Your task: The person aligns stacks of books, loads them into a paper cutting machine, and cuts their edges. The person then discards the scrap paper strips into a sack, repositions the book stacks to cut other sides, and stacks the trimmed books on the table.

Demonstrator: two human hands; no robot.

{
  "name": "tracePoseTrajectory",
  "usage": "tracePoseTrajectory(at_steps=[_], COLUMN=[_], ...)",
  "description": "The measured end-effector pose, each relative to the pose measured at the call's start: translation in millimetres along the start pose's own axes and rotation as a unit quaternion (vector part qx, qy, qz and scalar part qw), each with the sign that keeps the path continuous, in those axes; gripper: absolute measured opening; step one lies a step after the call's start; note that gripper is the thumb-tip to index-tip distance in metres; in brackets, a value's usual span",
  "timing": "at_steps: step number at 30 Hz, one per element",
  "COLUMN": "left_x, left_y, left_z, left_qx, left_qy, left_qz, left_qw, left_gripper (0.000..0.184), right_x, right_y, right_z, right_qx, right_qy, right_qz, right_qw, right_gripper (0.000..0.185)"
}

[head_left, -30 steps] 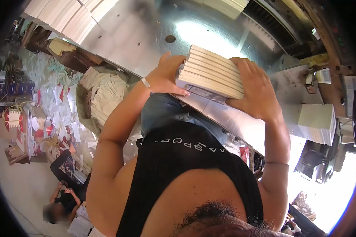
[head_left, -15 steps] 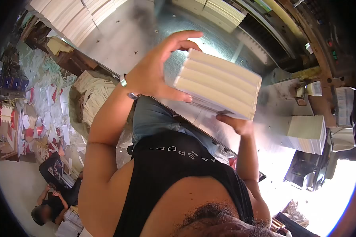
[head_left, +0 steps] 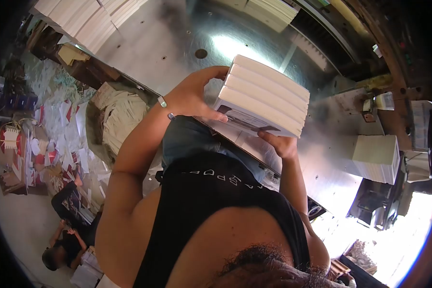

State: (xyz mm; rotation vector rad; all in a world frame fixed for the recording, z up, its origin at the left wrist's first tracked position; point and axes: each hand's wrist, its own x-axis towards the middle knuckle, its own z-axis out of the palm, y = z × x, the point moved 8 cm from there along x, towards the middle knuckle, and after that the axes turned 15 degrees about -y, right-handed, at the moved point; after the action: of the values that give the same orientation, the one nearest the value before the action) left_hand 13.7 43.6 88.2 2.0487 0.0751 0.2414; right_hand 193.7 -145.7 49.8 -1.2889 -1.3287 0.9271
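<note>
Between my two hands is a thick stack of books, several volumes pressed together with their pale page edges facing up and a grey printed cover on the near side. My left hand, with a metal band at the wrist, grips the stack's left end, thumb on the cover and fingers behind. My right hand holds the lower right, its thumb on the cover and its other fingers hidden beneath. The stack is tilted, held above a metal table with small holes in it.
Stacks of pale paper blocks stand at the table's far left, with more at the back. Another block stack is at right. A sack of paper trimmings and scattered scraps lie left. A seated person is at lower left.
My left hand has closed in against the stack's end, its raised fingers now behind it. The stack has shifted slightly left and tipped, showing more cover. My right hand has moved slightly left and up.
</note>
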Motion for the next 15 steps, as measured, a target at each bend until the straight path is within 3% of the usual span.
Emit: tracePoseTrajectory(at_steps=[6,9,12,15], left_x=[-6,-9,-5,-4], left_y=[-14,-3,-18,-18], left_z=[20,44,61,64], left_qx=[-0.053,-0.311,-0.338,-0.329], left_qy=[0.000,0.040,0.096,0.130], left_qz=[0.053,0.139,0.145,0.154], left_qw=[0.997,0.939,0.925,0.922], left_gripper=[0.104,0.103,0.098,0.097], right_x=[-11,-13,-17,-22], right_y=[4,5,-1,19], right_z=[6,9,26,29], right_qx=[0.012,-0.020,0.161,0.157], right_qy=[0.003,0.012,0.085,0.137], right_qz=[0.050,0.045,-0.026,-0.053], right_qw=[0.999,0.999,0.983,0.977], right_gripper=[0.039,0.038,0.034,0.033])
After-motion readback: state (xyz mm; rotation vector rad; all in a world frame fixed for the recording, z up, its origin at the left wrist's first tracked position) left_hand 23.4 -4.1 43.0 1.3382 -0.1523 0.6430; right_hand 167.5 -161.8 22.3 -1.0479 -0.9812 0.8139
